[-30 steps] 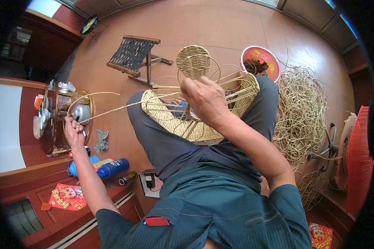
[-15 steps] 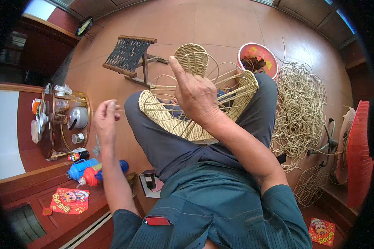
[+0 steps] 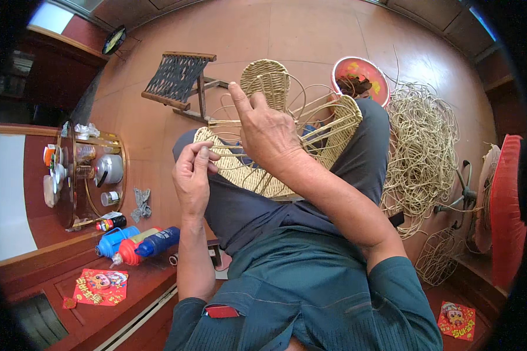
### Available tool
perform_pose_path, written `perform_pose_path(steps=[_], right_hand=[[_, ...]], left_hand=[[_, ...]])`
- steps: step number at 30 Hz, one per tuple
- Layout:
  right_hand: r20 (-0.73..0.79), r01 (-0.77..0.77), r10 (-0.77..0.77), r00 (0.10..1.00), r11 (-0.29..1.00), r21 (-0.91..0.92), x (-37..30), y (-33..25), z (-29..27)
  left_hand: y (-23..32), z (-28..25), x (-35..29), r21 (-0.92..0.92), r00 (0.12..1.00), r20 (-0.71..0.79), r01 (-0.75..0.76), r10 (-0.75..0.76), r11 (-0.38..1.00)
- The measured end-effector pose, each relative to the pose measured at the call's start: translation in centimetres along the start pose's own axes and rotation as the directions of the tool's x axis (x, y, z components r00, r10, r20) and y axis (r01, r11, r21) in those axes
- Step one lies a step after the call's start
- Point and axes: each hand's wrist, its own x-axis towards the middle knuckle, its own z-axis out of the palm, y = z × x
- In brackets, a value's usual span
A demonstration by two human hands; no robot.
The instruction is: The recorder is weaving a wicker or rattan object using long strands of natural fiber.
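Across my lap lies a half-woven straw-coloured piece (image 3: 234, 171), curved, with loose cords standing up from its edges. At its left end my left hand (image 3: 194, 175) is closed, thumb and index finger pinched on a thin cord that runs toward the middle. My right hand (image 3: 269, 131) hovers over the centre among the cords. Its index finger points up and away while the other fingers curl under; what they hold is hidden beneath the hand. Just beyond it stands a rounded woven piece (image 3: 264, 76) of the same cord.
A folding stool (image 3: 178, 79) with a dark webbed seat stands ahead left. To the right lie a red-rimmed basin (image 3: 339, 76) and a big heap of loose cord (image 3: 421, 152). A glass trolley (image 3: 70, 175) and bottles (image 3: 158, 241) are at left, a red-covered round object (image 3: 505, 210) at far right.
My left hand has moved right and inward, from open air beside my knee to the left end of the woven piece. My right hand has barely shifted.
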Motion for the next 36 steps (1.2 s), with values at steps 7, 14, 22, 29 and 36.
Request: perform_pose_path(steps=[7,14,22,29,36], right_hand=[[-0.197,0.122,-0.067,0.978,0.952,0.281,-1.1,2.0,-0.2],[0.173,-0.245,0.227,0.958,0.349,0.905,-3.5,4.1,-3.0],[0.171,-0.288,0.254,0.952,0.555,0.780,-4.7,7.2,-4.9],[0.020,-0.182,0.237,0.971,0.687,0.704,-2.8,9.5,-7.5],[-0.045,-0.096,0.186,0.981,0.682,0.725,-0.4,6.6,-7.9]], left_hand=[[0.7,3.1,0.0,0.008,1.000,-0.005,0.025,-0.025,1.000],[2.6,6.8,1.2,0.380,0.960,0.065,-0.277,0.273,0.883],[1.8,8.8,1.9,0.657,0.819,0.221,-0.526,0.529,0.540],[2.0,9.6,2.8,0.615,0.742,0.298,-0.630,0.600,0.474],[2.2,10.7,4.2,0.568,0.788,0.210,-0.580,0.579,0.583]])
